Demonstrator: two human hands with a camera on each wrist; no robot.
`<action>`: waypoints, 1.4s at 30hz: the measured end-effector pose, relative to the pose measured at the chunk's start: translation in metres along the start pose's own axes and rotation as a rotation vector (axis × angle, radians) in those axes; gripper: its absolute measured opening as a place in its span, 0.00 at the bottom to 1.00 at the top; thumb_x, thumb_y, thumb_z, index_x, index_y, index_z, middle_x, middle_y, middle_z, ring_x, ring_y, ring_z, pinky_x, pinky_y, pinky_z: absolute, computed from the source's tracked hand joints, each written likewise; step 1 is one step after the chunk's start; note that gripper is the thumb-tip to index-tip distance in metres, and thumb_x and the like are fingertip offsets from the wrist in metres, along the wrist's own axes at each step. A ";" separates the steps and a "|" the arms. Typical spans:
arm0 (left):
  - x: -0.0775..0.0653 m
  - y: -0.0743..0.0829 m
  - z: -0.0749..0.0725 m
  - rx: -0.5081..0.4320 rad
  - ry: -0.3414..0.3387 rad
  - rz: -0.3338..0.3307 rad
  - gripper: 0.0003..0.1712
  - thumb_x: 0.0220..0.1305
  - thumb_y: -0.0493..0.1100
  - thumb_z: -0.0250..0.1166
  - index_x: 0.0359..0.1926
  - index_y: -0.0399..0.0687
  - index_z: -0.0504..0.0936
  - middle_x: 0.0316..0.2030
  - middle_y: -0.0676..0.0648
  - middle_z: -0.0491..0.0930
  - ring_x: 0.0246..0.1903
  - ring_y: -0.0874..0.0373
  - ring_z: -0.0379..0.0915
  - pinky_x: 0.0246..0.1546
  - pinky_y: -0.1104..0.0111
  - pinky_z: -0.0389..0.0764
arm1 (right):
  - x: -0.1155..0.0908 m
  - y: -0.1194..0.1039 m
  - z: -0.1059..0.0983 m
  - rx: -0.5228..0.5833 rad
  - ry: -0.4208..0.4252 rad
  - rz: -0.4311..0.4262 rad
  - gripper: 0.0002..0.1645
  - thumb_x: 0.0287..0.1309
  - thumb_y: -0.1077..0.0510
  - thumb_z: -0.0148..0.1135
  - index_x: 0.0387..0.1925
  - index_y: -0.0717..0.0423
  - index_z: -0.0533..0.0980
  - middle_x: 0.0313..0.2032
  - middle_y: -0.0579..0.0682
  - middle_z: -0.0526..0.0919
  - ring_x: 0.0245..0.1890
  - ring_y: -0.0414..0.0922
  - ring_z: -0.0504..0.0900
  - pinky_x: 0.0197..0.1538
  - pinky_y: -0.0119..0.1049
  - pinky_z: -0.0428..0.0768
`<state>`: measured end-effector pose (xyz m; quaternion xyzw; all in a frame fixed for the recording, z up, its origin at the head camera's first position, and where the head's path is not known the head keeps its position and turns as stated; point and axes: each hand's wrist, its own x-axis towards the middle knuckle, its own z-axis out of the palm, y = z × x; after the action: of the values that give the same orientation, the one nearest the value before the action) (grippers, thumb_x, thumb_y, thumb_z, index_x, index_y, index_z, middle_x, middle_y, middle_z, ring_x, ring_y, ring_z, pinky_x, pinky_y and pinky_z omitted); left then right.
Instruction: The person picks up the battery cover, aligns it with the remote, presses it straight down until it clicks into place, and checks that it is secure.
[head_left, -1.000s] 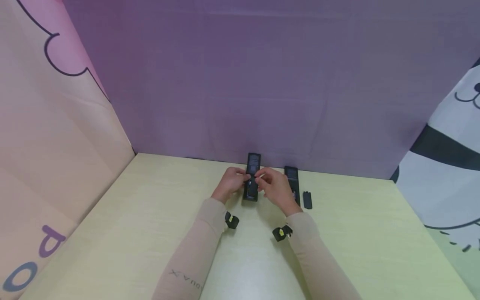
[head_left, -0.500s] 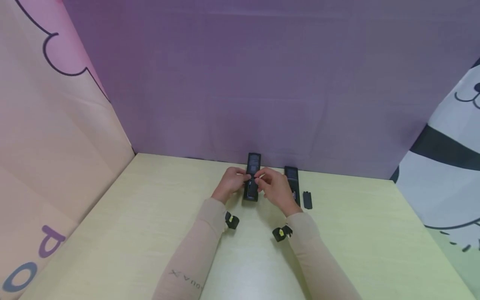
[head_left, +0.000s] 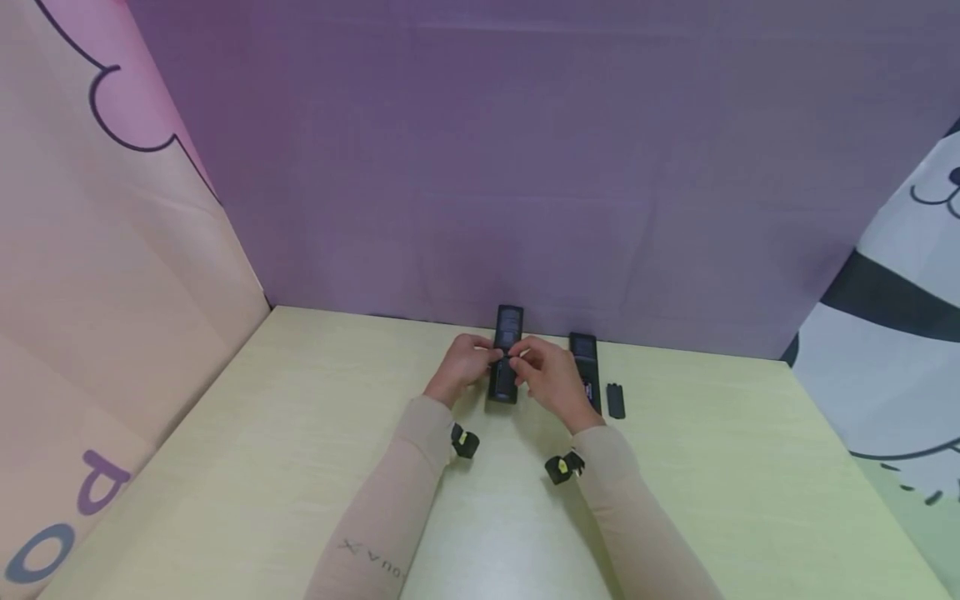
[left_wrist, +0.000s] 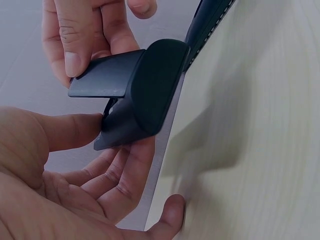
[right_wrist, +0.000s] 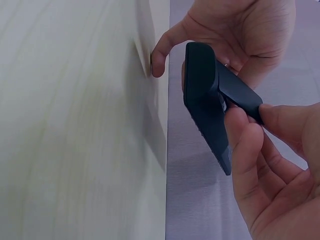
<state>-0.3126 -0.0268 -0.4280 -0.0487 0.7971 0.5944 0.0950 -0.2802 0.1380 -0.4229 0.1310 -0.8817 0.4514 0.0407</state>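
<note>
My left hand point(head_left: 465, 364) grips a black remote control point(head_left: 509, 321) by its side, its back facing up and raised above the table. Between the thumb and fingers of my right hand point(head_left: 551, 375) is the edge of a battery cover point(left_wrist: 107, 75). That cover meets the remote at its near end and stands tilted, leaving a wedge-shaped gap along the side. In the right wrist view the same cover point(right_wrist: 241, 92) slants away from the remote's body point(right_wrist: 201, 75), right fingertips at its free edge. The inside of the battery compartment is mostly hidden.
A second black remote point(head_left: 583, 346) lies beside my right hand, its battery compartment uncovered and partly hidden by that hand. A loose battery cover point(head_left: 615, 400) lies to its right. Behind the pale wooden table point(head_left: 337, 400) hangs a purple cloth wall point(head_left: 450, 167).
The battery cover appears to have tipped closer to the remote, and the light spot in the compartment is now out of sight. Both hands have stayed in nearly the same place.
</note>
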 end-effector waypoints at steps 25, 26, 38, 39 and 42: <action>-0.002 0.004 0.003 -0.074 -0.038 0.067 0.18 0.70 0.37 0.62 0.56 0.29 0.80 0.49 0.33 0.84 0.29 0.57 0.80 0.54 0.51 0.81 | 0.000 0.004 0.001 -0.039 0.034 0.006 0.06 0.68 0.59 0.65 0.45 0.51 0.82 0.33 0.52 0.86 0.32 0.57 0.87 0.25 0.36 0.79; -0.002 0.004 0.003 -0.073 -0.040 0.071 0.18 0.70 0.37 0.62 0.56 0.29 0.80 0.49 0.33 0.84 0.29 0.57 0.79 0.54 0.51 0.81 | 0.000 0.004 0.001 -0.041 0.036 0.003 0.06 0.68 0.60 0.65 0.45 0.51 0.82 0.33 0.52 0.86 0.31 0.57 0.87 0.25 0.36 0.79; -0.001 0.004 0.004 -0.078 -0.040 0.082 0.17 0.70 0.36 0.62 0.55 0.29 0.81 0.50 0.33 0.84 0.29 0.56 0.80 0.54 0.51 0.82 | 0.001 0.005 0.003 -0.072 0.041 -0.008 0.06 0.68 0.59 0.65 0.45 0.51 0.83 0.33 0.52 0.86 0.30 0.55 0.87 0.26 0.36 0.79; -0.001 0.004 0.004 -0.078 -0.040 0.083 0.17 0.70 0.36 0.62 0.55 0.29 0.81 0.50 0.33 0.84 0.29 0.57 0.80 0.54 0.51 0.82 | 0.001 0.005 0.003 -0.077 0.041 -0.010 0.06 0.69 0.59 0.65 0.45 0.51 0.83 0.33 0.52 0.86 0.30 0.55 0.87 0.26 0.36 0.78; -0.002 0.005 0.004 -0.082 -0.042 0.089 0.17 0.69 0.35 0.62 0.55 0.29 0.81 0.50 0.33 0.84 0.28 0.57 0.79 0.54 0.50 0.82 | 0.001 0.006 0.003 -0.095 0.046 -0.019 0.05 0.69 0.59 0.65 0.44 0.51 0.83 0.32 0.52 0.86 0.29 0.53 0.86 0.27 0.36 0.78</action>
<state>-0.3111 -0.0220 -0.4241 -0.0045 0.7713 0.6310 0.0832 -0.2830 0.1386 -0.4292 0.1271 -0.8997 0.4115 0.0713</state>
